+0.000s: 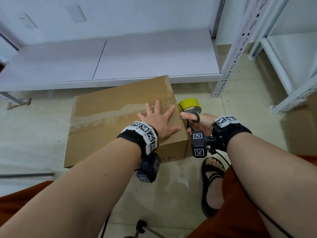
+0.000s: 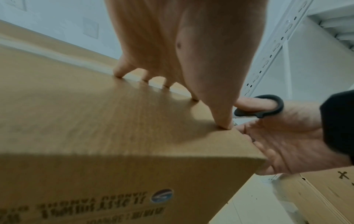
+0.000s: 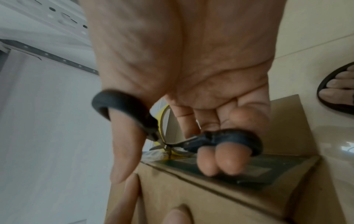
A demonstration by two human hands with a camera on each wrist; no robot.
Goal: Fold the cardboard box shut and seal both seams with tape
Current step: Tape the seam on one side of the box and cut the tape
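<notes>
A brown cardboard box (image 1: 109, 121) lies shut on the floor, with clear tape running along its top seam. My left hand (image 1: 158, 120) is spread flat on the right end of the top, fingertips (image 2: 224, 126) pressing the cardboard (image 2: 107, 121). Beside the box's right end, my right hand (image 1: 197, 121) holds black-handled scissors (image 3: 172, 141), thumb through one loop and two fingers through the other. The blades stand open at the tape near the box's right end face (image 3: 220, 195). A yellow tape roll (image 1: 189, 106) sits just behind that hand.
A low white shelf board (image 1: 109, 62) runs behind the box, with white perforated rack posts (image 1: 228, 66) at the right. My sandalled foot (image 1: 213, 184) rests on the tiled floor near the box's front right corner. Flattened cardboard (image 2: 325, 197) lies to the right.
</notes>
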